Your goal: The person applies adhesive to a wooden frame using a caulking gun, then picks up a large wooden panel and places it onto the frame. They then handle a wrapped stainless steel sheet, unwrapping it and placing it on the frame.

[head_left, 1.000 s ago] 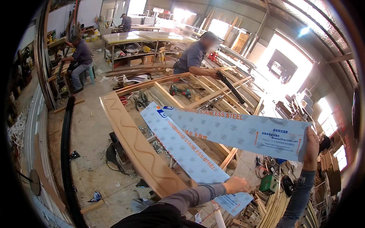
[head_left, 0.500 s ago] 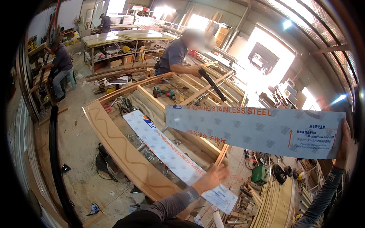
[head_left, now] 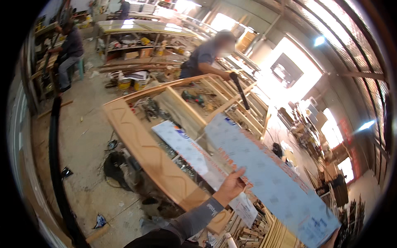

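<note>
My right hand grips the near end of a long flat sheet-metal strip with pale blue printed protective film. The strip slopes from the far left down to the near right. At its left edge, my left hand closes on the strip, fingertips overlapping the film. Below lies a second film-covered strip, across the wooden frame and beside a brown board bearing a wavy glue-like bead. Part of this second strip is hidden by my left hand and the held strip.
Across the wooden frame, a co-worker holds a long black tool resembling a caulking gun. A green drill lies inside the frame. Another person sits at the far left. Wood strips are piled below the held strip.
The held strip has swung from nearly level to a steep slope, its right end lowered with my right hand. My left hand has come up to its edge. The view has shifted slightly.
</note>
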Motion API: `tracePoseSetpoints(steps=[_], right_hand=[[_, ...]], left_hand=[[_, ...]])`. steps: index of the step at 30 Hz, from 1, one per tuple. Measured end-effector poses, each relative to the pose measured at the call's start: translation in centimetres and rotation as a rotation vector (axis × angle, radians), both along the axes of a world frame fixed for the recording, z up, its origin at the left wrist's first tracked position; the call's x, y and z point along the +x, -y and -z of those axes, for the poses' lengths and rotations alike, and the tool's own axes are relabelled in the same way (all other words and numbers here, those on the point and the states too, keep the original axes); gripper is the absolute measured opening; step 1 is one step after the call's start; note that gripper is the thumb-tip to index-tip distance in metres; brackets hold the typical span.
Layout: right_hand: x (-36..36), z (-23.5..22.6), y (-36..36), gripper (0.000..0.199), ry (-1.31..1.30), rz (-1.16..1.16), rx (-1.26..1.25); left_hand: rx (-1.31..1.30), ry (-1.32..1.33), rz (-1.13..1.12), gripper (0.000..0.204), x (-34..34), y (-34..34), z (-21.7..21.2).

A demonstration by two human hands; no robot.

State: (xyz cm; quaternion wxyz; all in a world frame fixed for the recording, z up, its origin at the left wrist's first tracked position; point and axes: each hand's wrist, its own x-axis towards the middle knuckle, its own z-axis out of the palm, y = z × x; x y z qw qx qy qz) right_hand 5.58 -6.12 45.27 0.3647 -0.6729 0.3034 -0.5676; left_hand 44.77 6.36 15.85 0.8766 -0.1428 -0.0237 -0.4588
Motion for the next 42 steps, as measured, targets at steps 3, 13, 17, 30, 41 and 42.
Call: tracePoseSetpoints(steps=[3, 13, 17, 30, 41, 42], right_hand=[[0.5, 3.8, -2.7, 0.046, -0.010, -0.106, 0.096], [-5.8, 17.1, -6.2, 0.046, -0.220, -0.519, 0.450], [-6.1, 20.3, -7.4, 0.046, -0.360, -0.775, 0.584], [0.6, 39.6, -48.4, 0.024, -1.001, -1.629, 0.897], [-7.1, 47.0, -94.0, 0.025, -1.415, -1.875, 0.914], [-9.0, 47.2, -99.0, 0.026, -1.374, -1.893, 0.967]], left_hand=[[-0.013, 0.207, -0.049, 0.024, -2.1, -4.5, -1.2], [0.195, 0.167, -0.606, 0.039, -22.8, -30.6, 3.6], [0.397, -0.182, -0.862, 0.032, -34.1, -42.1, 10.2], [0.199, -0.752, -1.473, 0.023, -70.4, -77.0, 53.7], [0.200, -0.715, -2.004, 0.065, -76.6, -120.5, 38.4], [0.133, -0.631, -2.017, 0.073, -77.7, -124.5, 38.6]])
